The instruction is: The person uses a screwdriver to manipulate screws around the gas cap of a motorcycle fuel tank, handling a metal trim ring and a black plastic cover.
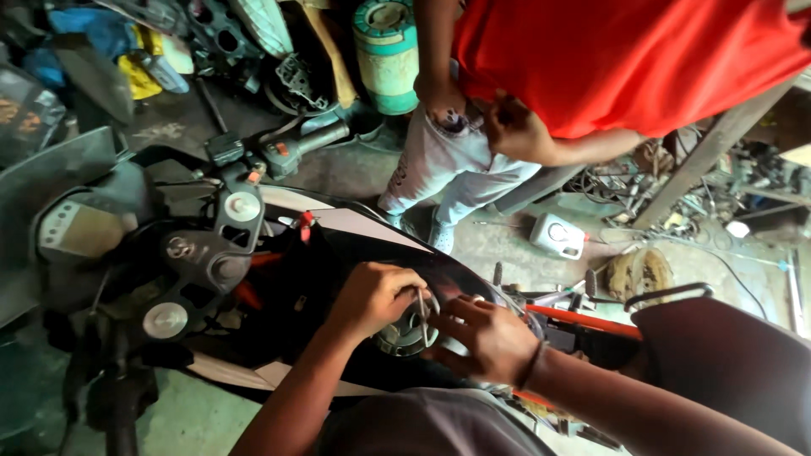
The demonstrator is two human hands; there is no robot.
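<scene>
The left hand point(372, 295) pinches a thin metal tool point(421, 306) over the round fuel filler cap point(407, 333) atop the black motorcycle tank point(355, 253); the right hand point(486, 338), fingers curled, steadies the cap's rim. A slip could scratch the tank's paint.

Your left hand point(372, 295) grips thin metal tool point(421, 306) over round fuel cap point(405, 333) on motorbike tank point(355, 245); your right hand point(486, 338) touches cap's edge.
</scene>
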